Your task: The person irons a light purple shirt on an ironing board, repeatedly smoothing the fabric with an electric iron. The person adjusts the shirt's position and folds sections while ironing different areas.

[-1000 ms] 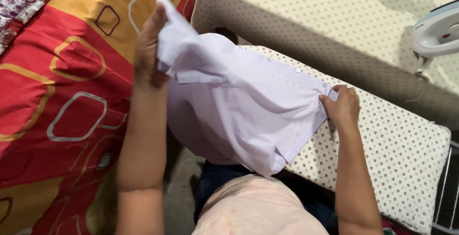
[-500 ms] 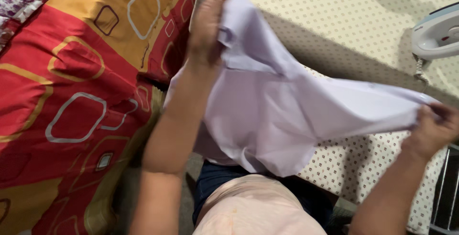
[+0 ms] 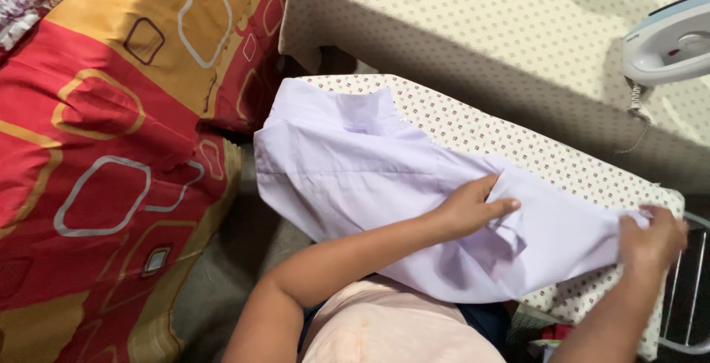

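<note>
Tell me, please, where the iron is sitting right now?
In the head view the iron rests at the upper right, on the dotted cream cloth behind the ironing board, beyond the right hand.

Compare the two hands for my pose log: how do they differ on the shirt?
The left hand lies mid-shirt, fingers stretched out across a fold; the right hand is closed on the shirt's far end. The left is over the ironing board; the right is at its end edge. Both touch the same pale lilac shirt.
</note>
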